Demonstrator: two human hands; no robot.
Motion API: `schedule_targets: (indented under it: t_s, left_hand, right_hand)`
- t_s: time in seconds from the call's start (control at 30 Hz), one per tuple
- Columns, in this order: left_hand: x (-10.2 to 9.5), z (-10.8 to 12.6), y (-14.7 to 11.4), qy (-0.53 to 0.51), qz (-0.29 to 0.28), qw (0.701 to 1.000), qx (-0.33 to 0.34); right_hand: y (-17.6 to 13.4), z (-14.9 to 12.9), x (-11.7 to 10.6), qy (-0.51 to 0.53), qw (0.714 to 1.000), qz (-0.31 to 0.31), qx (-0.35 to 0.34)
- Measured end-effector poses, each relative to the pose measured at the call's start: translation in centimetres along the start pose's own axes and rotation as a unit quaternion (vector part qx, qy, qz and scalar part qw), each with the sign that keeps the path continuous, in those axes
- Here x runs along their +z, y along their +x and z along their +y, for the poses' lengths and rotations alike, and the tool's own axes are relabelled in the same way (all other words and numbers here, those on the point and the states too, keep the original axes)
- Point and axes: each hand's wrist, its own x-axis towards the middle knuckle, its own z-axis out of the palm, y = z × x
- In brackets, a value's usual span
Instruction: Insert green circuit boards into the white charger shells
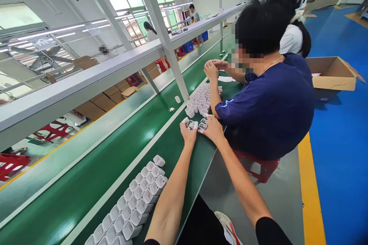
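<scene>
Near the table's right edge, my left hand closes its fingers around small white plastic housings with dark and metallic parts inside. Just beside it, my right hand grips similar filled housings from the right. White coverings show on some fingertips of both hands. How many housings each hand holds is hard to make out. Beyond my hands stands a cluster of white housings. Rows of open white housings line the table to the left of my left forearm.
A co-worker in a dark blue shirt sits close on the right, both hands raised over the table. A green conveyor belt runs along the left, with a small part on it. A metal post rises beyond my hands. A cardboard box stands behind the co-worker.
</scene>
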Motion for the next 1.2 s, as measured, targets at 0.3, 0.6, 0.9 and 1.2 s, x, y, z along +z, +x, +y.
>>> schedule_targets:
  t_s: [0.3, 0.6, 0.9, 1.2]
  left_hand:
    - [0.0, -1.7, -0.1, -0.055, 0.001, 0.994, -0.089]
    - [-0.1, -0.3, -0.7, -0.101, 0.009, 0.988, -0.117]
    - [-3.8, 2.4, -11.5, -0.095, 0.027, 0.989, -0.106]
    - [-14.9, 7.7, -29.2, -0.106, -0.176, 0.976, -0.077]
  right_hand:
    - [-0.5, 2.1, 2.3, 0.126, 0.989, 0.079, 0.005]
    - [-0.1, 2.7, 2.3, 0.164, 0.984, 0.065, 0.011]
    - [0.5, 3.9, 3.4, 0.196, 0.977, 0.083, 0.003]
    - [0.3, 3.2, 2.5, 0.219, 0.971, 0.100, -0.006]
